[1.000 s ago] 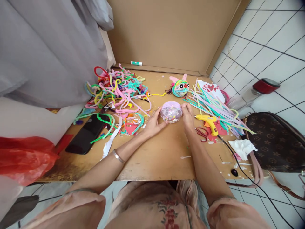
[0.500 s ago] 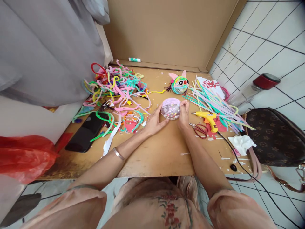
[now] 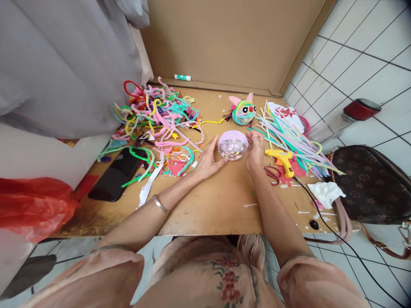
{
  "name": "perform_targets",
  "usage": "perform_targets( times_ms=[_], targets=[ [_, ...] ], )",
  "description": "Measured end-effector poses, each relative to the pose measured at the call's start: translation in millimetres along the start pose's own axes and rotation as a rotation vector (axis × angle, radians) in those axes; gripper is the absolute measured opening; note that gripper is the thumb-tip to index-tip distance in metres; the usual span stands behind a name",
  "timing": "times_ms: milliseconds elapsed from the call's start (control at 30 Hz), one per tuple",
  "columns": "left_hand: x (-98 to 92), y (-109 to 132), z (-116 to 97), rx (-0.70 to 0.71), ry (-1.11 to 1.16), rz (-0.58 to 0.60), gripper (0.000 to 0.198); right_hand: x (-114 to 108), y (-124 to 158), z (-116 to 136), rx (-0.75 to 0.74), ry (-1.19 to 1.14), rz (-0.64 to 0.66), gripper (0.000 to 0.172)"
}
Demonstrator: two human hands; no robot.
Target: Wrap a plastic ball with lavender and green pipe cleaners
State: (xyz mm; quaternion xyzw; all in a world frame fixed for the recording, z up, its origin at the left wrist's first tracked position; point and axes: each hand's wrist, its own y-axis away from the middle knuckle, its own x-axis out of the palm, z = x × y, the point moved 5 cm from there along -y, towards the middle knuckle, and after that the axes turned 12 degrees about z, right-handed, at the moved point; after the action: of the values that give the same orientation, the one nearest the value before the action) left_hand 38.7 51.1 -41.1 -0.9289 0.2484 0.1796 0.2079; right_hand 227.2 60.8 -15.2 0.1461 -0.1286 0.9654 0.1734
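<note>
A clear plastic ball (image 3: 233, 147) with coloured bits inside rests on the table, its upper part covered by wound lilac pipe cleaners. At its left side is my left hand (image 3: 208, 160), fingers stretched and thumb apart, with the thumb tip by the ball's lower edge; whether it touches I cannot tell. My right hand (image 3: 256, 149) is cupped close to the ball's right side, fingers loosely bent and not wrapped round it. Behind the ball stands a decorated ball figure (image 3: 244, 112) with pink ears, googly eyes and a red nose.
Tangled pipe cleaners (image 3: 160, 111) and a black phone (image 3: 115, 175) lie left. To the right are a yellow glue gun (image 3: 282, 160) with a cord, scissors (image 3: 272, 174), straight pipe cleaners (image 3: 289, 139) and a brown bag (image 3: 369, 184). A glue stick (image 3: 182, 77) lies at the back.
My right hand has let go of the ball and moved slightly right, now partly covering the scissors and the glue gun's tip. My left hand and the ball have hardly moved.
</note>
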Motion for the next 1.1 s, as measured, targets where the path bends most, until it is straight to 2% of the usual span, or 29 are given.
perform_targets(
  times_ms=[500, 833, 1100],
  targets=[
    [-1.1, 2.9, -14.5, 0.051, -0.171, 0.003, 0.081, 4.3, 2.4, 8.4, -0.072, 0.078, 0.093, 0.027],
    [-1.6, 3.3, -13.3, 0.058, -0.185, -0.004, 0.081, 4.3, 3.2, 9.1, -0.063, 0.096, 0.069, 0.028],
    [-3.8, 4.3, -14.3, 0.058, -0.228, -0.041, 0.071, -1.0, 4.0, 12.1, -0.096, 0.153, -0.007, 0.027]
  ],
)
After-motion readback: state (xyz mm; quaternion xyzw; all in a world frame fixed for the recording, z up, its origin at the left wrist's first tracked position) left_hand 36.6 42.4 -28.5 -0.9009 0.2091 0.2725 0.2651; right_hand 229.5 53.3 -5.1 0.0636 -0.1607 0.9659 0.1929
